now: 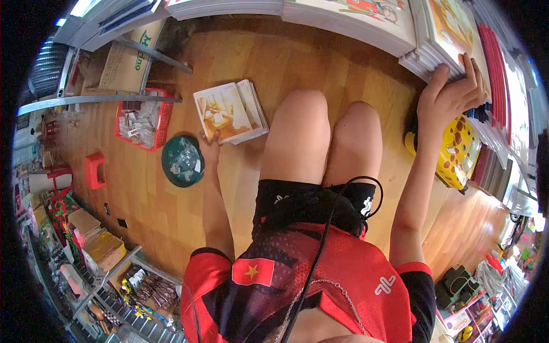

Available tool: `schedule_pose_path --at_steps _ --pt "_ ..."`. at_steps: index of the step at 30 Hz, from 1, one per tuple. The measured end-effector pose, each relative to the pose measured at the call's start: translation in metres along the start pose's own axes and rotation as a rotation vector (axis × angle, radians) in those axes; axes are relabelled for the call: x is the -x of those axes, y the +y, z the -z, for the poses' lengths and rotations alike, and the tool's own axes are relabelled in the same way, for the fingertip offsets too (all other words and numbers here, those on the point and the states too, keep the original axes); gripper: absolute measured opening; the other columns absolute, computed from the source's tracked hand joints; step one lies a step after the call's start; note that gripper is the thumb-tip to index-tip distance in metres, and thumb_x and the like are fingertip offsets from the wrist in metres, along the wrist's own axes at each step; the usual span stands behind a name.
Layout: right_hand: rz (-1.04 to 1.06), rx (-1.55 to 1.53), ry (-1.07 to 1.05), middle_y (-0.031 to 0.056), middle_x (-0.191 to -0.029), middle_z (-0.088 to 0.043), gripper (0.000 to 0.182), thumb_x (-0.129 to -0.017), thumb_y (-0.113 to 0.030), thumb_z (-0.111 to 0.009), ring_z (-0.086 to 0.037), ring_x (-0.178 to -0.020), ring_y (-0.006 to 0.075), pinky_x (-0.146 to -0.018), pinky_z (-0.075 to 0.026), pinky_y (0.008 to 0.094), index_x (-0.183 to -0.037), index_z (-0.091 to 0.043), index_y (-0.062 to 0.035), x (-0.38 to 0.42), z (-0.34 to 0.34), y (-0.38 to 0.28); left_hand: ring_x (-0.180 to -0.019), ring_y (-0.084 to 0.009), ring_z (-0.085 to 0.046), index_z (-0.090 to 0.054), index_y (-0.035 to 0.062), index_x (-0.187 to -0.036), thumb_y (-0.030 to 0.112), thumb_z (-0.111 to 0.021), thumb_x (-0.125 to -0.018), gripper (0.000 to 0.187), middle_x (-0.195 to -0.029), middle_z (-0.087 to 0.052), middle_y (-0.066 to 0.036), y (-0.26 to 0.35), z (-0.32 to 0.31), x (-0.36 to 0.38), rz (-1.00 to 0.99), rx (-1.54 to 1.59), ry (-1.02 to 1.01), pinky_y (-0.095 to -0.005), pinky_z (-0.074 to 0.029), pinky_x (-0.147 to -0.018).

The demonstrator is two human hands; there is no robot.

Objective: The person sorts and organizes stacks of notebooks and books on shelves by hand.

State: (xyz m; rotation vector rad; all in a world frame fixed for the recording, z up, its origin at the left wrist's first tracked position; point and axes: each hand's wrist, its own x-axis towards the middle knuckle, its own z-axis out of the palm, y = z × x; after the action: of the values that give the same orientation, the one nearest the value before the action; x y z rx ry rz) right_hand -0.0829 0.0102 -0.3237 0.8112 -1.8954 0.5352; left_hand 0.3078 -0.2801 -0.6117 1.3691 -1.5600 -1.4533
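Observation:
My left hand [210, 150] grips the near left corner of a stack of books [224, 112] with a yellow-and-white picture cover, low over the wooden floor. Another part of that stack shows at its right side, slightly offset. My right hand [452, 94] reaches to a tall pile of books [449, 26] at the upper right; its fingers lie spread over the front edge and cover of the top book. Whether the fingers press on one book or several is not clear.
Beside my left hand stands a green bowl [182, 161], with a red basket [163, 123] of small packets behind it. A red stool [95, 170] is farther left. A yellow spotted case [459, 153] stands below my right hand. Metal shelves [103, 99] line the left.

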Motion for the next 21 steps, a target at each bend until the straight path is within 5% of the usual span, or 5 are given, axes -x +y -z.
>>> schedule_pose_path --at_steps 6,8,11,15,21 --pt "-0.101 -0.096 -0.057 0.0148 -0.129 -0.044 0.046 -0.085 -0.028 -0.057 -0.034 -0.124 0.0295 -0.099 -0.026 0.0448 -0.124 -0.046 -0.0064 -0.007 0.022 -0.017 -0.098 -0.0154 -0.054 -0.045 0.0065 -0.112 0.021 -0.067 -0.084 0.038 -0.107 -0.055 -0.005 0.072 0.013 0.039 0.111 0.338 -0.08 -0.0339 -0.045 -0.083" --pt "-0.018 -0.259 0.116 0.017 -0.117 -0.055 0.034 -0.078 -0.022 -0.061 -0.046 -0.115 0.0338 -0.094 -0.033 0.0457 -0.109 -0.058 -0.0067 -0.004 0.029 -0.03 -0.102 -0.0165 -0.052 -0.043 0.005 -0.118 0.017 -0.065 -0.085 0.041 -0.11 -0.054 -0.006 0.11 0.014 0.055 0.034 0.449 -0.184 -0.0323 -0.041 -0.09" --pt "0.217 -0.604 -0.118 0.0138 -0.107 -0.062 0.028 -0.073 -0.025 -0.061 -0.058 -0.101 0.0283 -0.087 -0.041 0.0414 -0.096 -0.065 -0.0087 -0.012 0.068 -0.079 -0.105 -0.016 -0.051 -0.045 -0.0014 -0.116 0.009 -0.062 -0.085 0.037 -0.115 -0.054 -0.008 0.184 0.016 0.072 -0.077 0.376 -0.298 -0.0302 -0.038 -0.092" --pt "0.351 -0.982 -0.627 0.0201 -0.129 -0.049 0.081 -0.067 -0.061 -0.061 -0.049 -0.118 0.0335 -0.097 -0.037 0.0449 -0.128 -0.05 -0.0091 -0.018 0.101 -0.133 -0.093 -0.0128 -0.053 -0.046 -0.0001 -0.112 0.01 -0.066 -0.08 0.038 -0.103 -0.057 -0.008 0.302 0.004 0.12 -0.199 0.156 -0.393 -0.027 -0.04 -0.084" --pt "0.327 -0.759 -0.728 0.0252 -0.142 -0.029 0.106 -0.055 -0.052 -0.072 -0.032 -0.13 0.0398 -0.103 -0.026 0.0557 -0.143 -0.028 -0.0138 -0.007 0.127 -0.156 -0.083 -0.0126 -0.053 -0.043 -0.0001 -0.108 0.016 -0.072 -0.072 0.049 -0.095 -0.059 -0.011 0.369 -0.01 0.177 -0.284 0.131 -0.482 -0.0256 -0.042 -0.076"
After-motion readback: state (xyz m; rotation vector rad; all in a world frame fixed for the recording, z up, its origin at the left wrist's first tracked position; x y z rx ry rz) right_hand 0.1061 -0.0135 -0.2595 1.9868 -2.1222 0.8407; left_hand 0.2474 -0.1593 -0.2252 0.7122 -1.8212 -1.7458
